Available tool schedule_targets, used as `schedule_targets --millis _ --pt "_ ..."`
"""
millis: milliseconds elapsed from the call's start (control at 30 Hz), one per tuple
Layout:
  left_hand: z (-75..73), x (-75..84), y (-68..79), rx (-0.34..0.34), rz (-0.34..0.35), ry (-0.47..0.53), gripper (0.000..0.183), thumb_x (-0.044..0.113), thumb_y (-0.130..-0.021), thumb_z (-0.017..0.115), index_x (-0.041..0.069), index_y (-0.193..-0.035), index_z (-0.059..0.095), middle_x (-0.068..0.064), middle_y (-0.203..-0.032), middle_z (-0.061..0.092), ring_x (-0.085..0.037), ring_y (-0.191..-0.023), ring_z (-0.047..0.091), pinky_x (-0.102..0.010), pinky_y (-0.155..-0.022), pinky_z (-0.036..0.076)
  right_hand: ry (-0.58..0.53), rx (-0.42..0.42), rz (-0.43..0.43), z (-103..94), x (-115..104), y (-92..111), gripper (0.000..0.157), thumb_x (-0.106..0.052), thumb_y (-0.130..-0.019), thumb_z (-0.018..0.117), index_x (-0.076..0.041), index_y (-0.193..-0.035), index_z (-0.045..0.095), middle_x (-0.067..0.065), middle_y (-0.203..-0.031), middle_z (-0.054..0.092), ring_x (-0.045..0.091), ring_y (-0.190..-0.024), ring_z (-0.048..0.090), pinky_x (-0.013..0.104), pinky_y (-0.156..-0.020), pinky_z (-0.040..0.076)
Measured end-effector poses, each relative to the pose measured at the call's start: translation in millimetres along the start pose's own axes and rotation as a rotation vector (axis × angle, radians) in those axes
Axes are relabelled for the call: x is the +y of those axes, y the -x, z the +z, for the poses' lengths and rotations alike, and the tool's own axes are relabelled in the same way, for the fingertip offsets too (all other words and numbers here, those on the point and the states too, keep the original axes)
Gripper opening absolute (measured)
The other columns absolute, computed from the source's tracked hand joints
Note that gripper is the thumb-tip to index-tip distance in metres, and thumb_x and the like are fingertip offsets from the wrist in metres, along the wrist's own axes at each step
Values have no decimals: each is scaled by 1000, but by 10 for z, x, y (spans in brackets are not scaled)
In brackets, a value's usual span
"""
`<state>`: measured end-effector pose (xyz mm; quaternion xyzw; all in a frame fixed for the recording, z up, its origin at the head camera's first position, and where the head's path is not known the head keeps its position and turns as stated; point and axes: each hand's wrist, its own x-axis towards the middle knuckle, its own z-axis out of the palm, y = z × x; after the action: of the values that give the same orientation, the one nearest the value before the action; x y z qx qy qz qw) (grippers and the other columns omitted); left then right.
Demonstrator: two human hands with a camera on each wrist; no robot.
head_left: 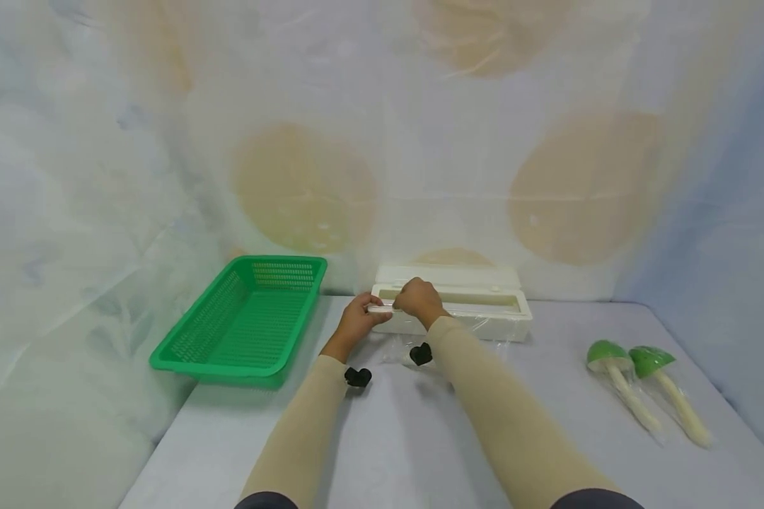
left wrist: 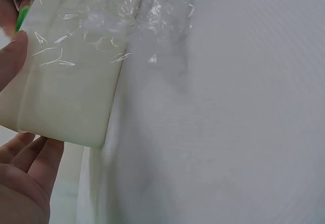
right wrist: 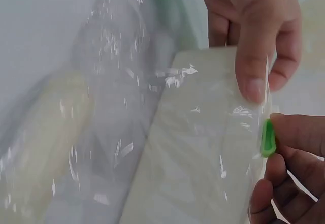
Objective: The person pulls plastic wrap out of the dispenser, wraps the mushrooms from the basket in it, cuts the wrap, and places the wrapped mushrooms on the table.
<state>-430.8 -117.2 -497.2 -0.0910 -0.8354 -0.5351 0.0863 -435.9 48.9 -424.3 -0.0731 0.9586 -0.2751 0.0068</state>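
A white cling film dispenser point(head_left: 506, 329) stands at the back of the table with its lid raised. My left hand point(head_left: 356, 319) grips its left end, the thumb point(right wrist: 252, 84) on top and the fingers point(left wrist: 45, 165) curled around the end. In the right wrist view, my right hand point(right wrist: 299, 168) pinches a small green slide cutter point(right wrist: 268, 138) at the dispenser's upper edge, close to the left thumb. Clear cling film point(right wrist: 117, 46) hangs over the dispenser's front onto the table. Through the film shows a pale elongated shape point(right wrist: 66, 132), its kind unclear.
A green perforated plastic basket point(head_left: 255, 329) stands at the left. Two green-capped toy mushrooms point(head_left: 630, 396) with pale stems lie at the right in clear wrap. Patterned sheeting point(head_left: 388, 141) hangs behind the white table point(head_left: 395, 452).
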Motion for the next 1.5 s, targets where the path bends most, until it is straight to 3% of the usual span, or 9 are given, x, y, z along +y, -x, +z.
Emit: schedule_targets --millis 167,333,533,700,933,1067,1200,1367,1500 --pt "-77 -19 -36 0 9 -38 29 26 -81 81 13 -99 64 -4 -113 61 -18 -81 55 -32 -66 47 21 -49 -15 -178 93 32 17 -17 -85 64 -6 -88 75 8 -93 71 28 -88 64 43 -77 53" --pt "-113 -59 -44 8 -31 -75 30 30 -81 81 16 -102 63 -4 -125 58 -21 -92 54 -35 -72 47 52 -111 -15 -364 370 15 22 -21 -86 68 -2 -94 75 14 -109 68 34 -101 62 47 -88 50" --pt "-133 -47 -49 7 -60 -67 30 31 -83 80 17 -103 62 -5 -130 56 -24 -98 53 -39 -77 47 10 -152 25 -557 668 13 34 -25 -86 72 -1 -109 72 19 -126 60 40 -119 52 51 -99 42" --pt "-95 -26 -73 -5 -37 -50 30 30 -83 79 15 -103 63 -6 -131 56 -25 -104 53 -41 -82 47 48 -158 32 -663 774 19 31 -24 -85 72 -1 -105 73 19 -124 61 39 -114 55 50 -96 44" --pt "-93 -13 -75 -8 -11 -73 31 31 -83 79 14 -104 63 -7 -129 57 -24 -95 53 -38 -75 47 133 -174 100 -884 1082 11 47 -25 -83 72 12 -112 63 27 -126 56 39 -111 54 50 -95 45" --pt "-130 15 -57 4 -13 -83 29 28 -83 79 14 -102 63 -8 -123 59 -23 -86 52 -35 -69 45 145 -211 103 -1020 1259 29 43 -26 -85 71 10 -109 66 29 -127 54 41 -116 51 51 -99 41" --pt "-162 9 -72 13 -7 -78 27 26 -82 80 13 -100 64 -7 -117 60 -22 -82 51 -34 -66 45 178 -243 76 -1141 1304 71 37 -28 -87 69 5 -105 70 27 -124 57 42 -117 51 51 -99 41" --pt "-156 -36 -111 -5 18 -70 27 26 -82 80 12 -99 64 -5 -122 59 -24 -97 54 -36 -74 48 202 -244 75 -1284 1399 156 34 -25 -86 70 6 -100 70 28 -121 57 40 -110 54 50 -95 44" --pt "-163 -56 -94 -8 3 -86 29 28 -82 80 13 -100 64 -6 -127 57 -27 -107 53 -41 -80 48 142 -239 127 -1368 1607 204 35 -21 -87 70 10 -105 68 31 -122 55 45 -112 54 53 -94 45"
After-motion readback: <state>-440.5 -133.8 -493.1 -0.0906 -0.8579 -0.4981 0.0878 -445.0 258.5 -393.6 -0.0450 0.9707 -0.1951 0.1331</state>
